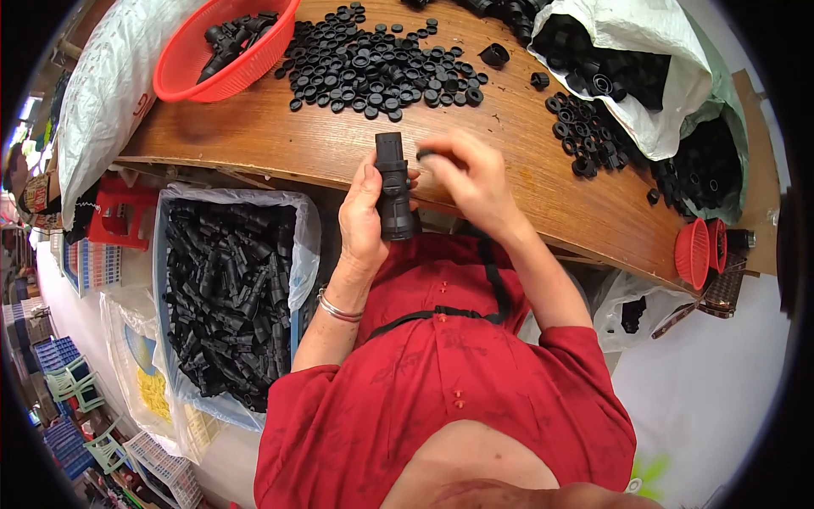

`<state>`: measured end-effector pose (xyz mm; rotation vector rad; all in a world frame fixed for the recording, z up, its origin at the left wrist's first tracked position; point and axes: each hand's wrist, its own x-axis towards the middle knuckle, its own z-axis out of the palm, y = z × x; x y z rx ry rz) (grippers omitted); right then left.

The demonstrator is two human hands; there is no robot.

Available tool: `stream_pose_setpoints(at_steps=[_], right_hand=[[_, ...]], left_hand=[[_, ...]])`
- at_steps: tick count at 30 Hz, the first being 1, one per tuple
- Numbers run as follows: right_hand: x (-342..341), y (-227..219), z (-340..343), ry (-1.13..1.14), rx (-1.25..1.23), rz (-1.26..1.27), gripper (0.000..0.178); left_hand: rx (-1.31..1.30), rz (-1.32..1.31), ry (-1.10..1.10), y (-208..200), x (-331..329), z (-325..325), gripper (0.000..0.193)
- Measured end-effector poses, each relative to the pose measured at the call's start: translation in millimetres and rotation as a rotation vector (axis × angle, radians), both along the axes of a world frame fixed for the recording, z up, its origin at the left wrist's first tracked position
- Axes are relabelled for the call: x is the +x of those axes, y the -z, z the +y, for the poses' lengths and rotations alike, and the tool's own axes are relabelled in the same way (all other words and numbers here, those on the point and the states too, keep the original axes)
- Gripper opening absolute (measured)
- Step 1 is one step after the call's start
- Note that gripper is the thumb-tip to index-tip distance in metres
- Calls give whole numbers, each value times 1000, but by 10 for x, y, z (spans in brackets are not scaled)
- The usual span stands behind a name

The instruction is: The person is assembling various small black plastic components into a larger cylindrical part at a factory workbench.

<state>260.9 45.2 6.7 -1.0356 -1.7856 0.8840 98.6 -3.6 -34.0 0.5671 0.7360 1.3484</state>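
Left hand (362,212): closed around a black tube (394,191), thumb lying along its near left side, fingers wrapped behind with tips showing on the right. Forearm rises from lower left, wrist nearly straight, a bangle (339,307) on it. Tube held lengthwise, narrower end pointing away from the body, over the table's front edge

Right hand (471,182): thumb and forefinger pinching a small black cap (423,154), other fingers partly hidden. Forearm slants up and leftward from the bent elbow; back of hand faces up. Cap near the tube's upper part, apart from it

Beyond the hands: wooden table (254,140) with a spread of black caps (373,72); to their left, a red basket (174,81) of black parts (231,44). To the right, loose black rings (585,136) beside a white sack (636,25) of dark pieces

Below the table, left of the body: plastic-lined bin (307,246) heaped with black tubular parts (229,297)
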Motion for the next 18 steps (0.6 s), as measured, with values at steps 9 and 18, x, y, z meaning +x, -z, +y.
stream_pose_setpoints(at_steps=[9,18], right_hand=[[112,-2,-486,41,-416,351,18],[222,-7,-562,21,-421,556,13]], left_hand=[[181,409,-99,-200,353,26,52],[191,382,68,-366,385,53,77]])
